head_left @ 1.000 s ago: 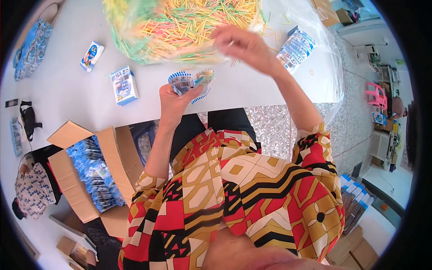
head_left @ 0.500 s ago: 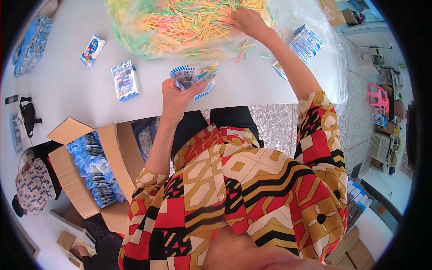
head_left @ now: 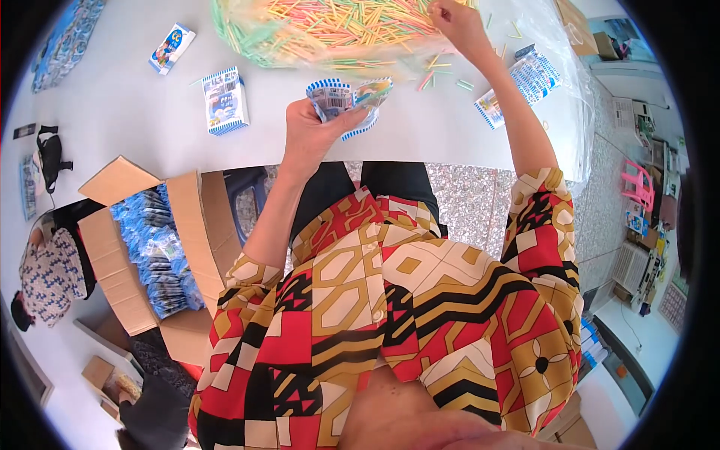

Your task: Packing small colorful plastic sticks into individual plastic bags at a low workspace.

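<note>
In my left hand is an open blue-and-white plastic packet, its mouth spread upward and the thumb pressed along its side. Pale sticks show in the packet's right part. My right hand is at the right edge of a heap of thin yellow, pink and green sticks, with its fingers curled together. Whether sticks are between those fingers cannot be made out. The heap lies in a clear plastic bag whose edge lies toward me.
Filled packets stand left and right, with a small box farther left. Loose sticks lie by the bag. Beside me a cardboard box holds blue packets. Other people are at the left.
The whole view has shifted, so the table sits higher and farther right. My right hand has drawn slightly right from the heap, its fingers now curled. My left hand keeps hold of the packet.
</note>
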{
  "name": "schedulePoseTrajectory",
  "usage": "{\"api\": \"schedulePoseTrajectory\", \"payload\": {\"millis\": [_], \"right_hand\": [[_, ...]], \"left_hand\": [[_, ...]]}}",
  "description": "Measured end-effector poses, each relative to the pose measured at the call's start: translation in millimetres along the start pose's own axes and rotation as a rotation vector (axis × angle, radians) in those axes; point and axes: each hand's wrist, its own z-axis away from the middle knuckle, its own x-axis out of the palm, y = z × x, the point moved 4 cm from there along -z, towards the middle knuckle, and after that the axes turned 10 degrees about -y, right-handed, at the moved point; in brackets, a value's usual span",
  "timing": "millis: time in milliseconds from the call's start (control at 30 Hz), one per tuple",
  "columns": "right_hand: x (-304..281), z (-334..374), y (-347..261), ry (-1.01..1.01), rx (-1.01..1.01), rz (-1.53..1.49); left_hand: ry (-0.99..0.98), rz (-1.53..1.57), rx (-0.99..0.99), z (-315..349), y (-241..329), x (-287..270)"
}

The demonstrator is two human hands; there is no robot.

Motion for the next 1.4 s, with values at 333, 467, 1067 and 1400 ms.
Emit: {"api": "schedulePoseTrajectory", "payload": {"millis": [333,467,1067,1400], "right_hand": [[-78,62,-154,-0.208,-0.081,-1.187],[-73,68,-166,-0.322,-0.095,-1.145],[-52,72,-158,-0.372,-0.168,-0.849],[-59,69,-179,-0.262,-0.384,-0.471]], "left_hand": [[-0.011,-0.079,0.031,-2,2,5],[-0.027,-0.046,0.023,-3,0,9],[-0.076,-0.098,0.034,-2,2,10],[-0.075,-0.011,0.050,-4,6,13]]}}
